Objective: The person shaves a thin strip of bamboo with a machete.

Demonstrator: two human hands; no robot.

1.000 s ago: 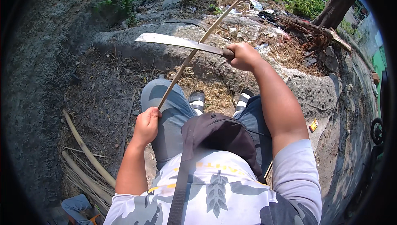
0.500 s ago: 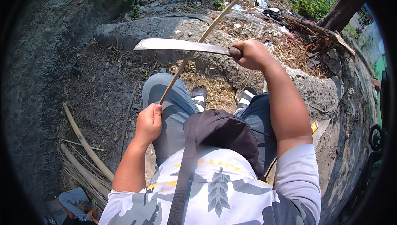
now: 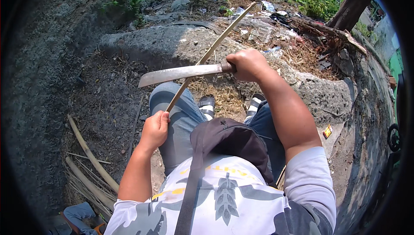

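Note:
My right hand [image 3: 249, 64] is closed around the dark handle of a machete [image 3: 181, 75]. Its long, slightly curved steel blade points left and lies across a thin wooden strip [image 3: 217, 42]. Closed on the near end of that strip is my left hand [image 3: 155, 128], with the thumb on top, just beside my left knee. The strip slants away up and to the right, its far end raised in front of me. Blade and strip cross a little above the left knee; whether the edge bites into the wood cannot be made out.
Several long pale wooden pieces [image 3: 92, 155] and thin sticks lie on the ground at left. A low rough concrete ledge [image 3: 146, 41] runs ahead, with dry straw [image 3: 222, 89] by my feet. A tree trunk [image 3: 351, 6] stands far right. Another person's leg [image 3: 77, 213] shows at lower left.
My right hand has drawn the machete toward me and slightly left, so the blade crosses the strip nearer my left hand. The left hand has hardly moved.

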